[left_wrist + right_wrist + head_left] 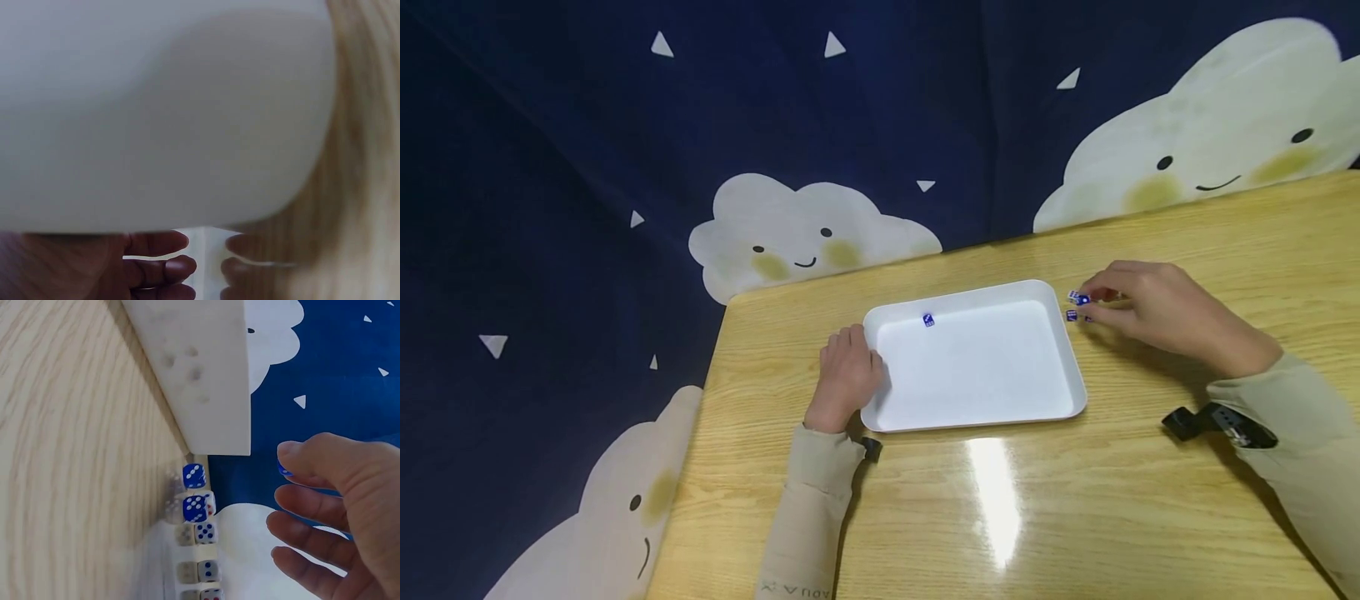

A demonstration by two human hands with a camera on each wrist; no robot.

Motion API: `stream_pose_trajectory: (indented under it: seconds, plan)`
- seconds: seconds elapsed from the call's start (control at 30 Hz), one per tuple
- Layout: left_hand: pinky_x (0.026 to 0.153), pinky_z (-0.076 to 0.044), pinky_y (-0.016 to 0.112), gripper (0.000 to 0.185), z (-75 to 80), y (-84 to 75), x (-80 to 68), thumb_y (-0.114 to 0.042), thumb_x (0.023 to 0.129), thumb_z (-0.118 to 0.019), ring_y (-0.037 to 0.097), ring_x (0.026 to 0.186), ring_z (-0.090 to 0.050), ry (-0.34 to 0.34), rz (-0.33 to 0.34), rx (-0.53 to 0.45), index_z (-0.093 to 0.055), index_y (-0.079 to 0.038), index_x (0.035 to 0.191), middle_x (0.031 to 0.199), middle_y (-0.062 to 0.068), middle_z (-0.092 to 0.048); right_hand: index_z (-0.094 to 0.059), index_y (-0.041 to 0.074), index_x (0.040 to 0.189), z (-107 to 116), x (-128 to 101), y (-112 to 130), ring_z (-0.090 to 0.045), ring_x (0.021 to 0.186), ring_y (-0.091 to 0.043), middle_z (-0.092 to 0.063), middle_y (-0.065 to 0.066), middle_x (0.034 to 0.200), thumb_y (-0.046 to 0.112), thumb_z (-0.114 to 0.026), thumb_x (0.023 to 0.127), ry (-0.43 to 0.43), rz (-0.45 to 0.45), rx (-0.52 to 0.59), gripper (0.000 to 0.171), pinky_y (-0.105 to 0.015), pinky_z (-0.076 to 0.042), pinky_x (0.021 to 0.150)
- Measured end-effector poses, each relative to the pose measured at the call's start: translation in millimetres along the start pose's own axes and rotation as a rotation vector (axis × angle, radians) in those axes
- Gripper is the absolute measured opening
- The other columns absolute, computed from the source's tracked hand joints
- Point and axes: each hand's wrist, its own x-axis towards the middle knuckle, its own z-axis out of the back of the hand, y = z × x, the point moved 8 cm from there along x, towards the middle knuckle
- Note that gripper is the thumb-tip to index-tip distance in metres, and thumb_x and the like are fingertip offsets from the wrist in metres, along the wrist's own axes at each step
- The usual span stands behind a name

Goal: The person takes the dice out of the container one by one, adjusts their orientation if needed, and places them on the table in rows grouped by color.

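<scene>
A white rectangular tray (970, 417) lies on the wooden table, with one blue die (928, 320) inside near its far wall. My left hand (850, 371) grips the tray's left end, fingers at the rim. Just beyond the right end, my right hand (1150, 312) pinches a blue die (284, 469), mostly hidden behind the thumb in the right wrist view. Beside the tray sit two other blue dice (194, 476) and several white dice (209, 570), lined up in that view. The hand partly covers these dice in the head view.
Wooden table surface (917, 517) surrounds the tray. A dark blue curtain (850, 108) with white clouds and triangles borders the table's back and left. Small black cameras are on both wrists, the right one (1183, 423) sticking out over the table.
</scene>
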Motion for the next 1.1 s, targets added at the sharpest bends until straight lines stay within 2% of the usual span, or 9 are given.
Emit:
stream_pose_trajectory:
  seconds: [0.4,0.9,1.1]
  plan:
    - [0.086,-0.04,0.043,0.035,0.7,0.1,-1.2,-0.019,0.102,-0.04,0.032,0.094,-0.046,-0.003,0.004,-0.006,-0.05,0.005,0.126,0.106,0.017,-0.055,-0.079,0.01,0.101,-9,-2,-15,-0.067,0.08,-0.014,-0.075,-0.001,0.091,0.018,-0.083,0.085,0.085,-0.059,-0.013,0.019,-0.036,-0.054,0.068]
    - [0.088,-0.04,0.043,0.037,-1.8,1.7,-0.2,-0.02,0.103,-0.039,0.033,0.096,-0.045,0.017,0.013,0.004,-0.049,0.004,0.129,0.107,0.017,-0.054,-0.078,0.007,0.102,-13,-6,-28,-0.069,0.081,-0.019,-0.077,-0.007,0.096,0.015,-0.082,0.085,0.151,-0.084,-0.045,0.019,-0.045,-0.056,0.073]
    - [0.087,-0.04,0.043,0.037,-1.8,0.6,-0.3,-0.02,0.103,-0.039,0.032,0.096,-0.044,0.022,0.014,0.003,-0.048,0.004,0.13,0.108,0.017,-0.053,-0.077,0.004,0.106,-17,-8,-33,-0.071,0.087,-0.025,-0.077,-0.011,0.101,0.018,-0.08,0.087,0.203,-0.109,-0.041,0.023,-0.051,-0.057,0.08]
